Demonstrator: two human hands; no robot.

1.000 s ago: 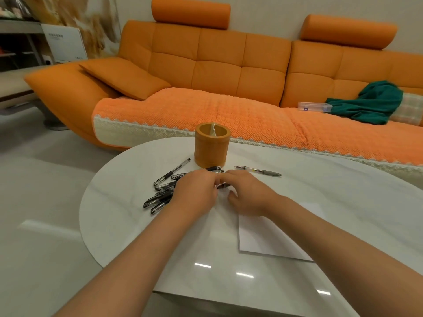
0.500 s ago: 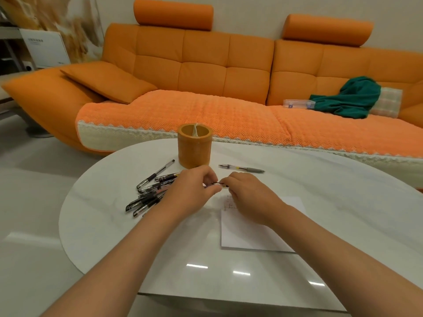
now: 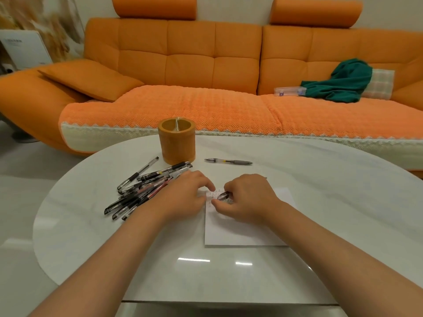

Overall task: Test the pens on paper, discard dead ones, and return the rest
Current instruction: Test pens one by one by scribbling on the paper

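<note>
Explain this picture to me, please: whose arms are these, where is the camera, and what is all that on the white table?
There is no machine here. The arms belong to a person with a camera worn on the head, looking forward and down, so you see both arms reaching away from you.

On the white table stands an orange pen holder. Left of the hands lies a pile of black pens, and one pen lies apart to the right of the holder. A sheet of paper carries small scribbles near its top left corner.

The right hand grips a pen low over those scribbles. The left hand rests beside the paper's edge; whether it holds anything cannot be told. Behind is an orange sofa.
</note>
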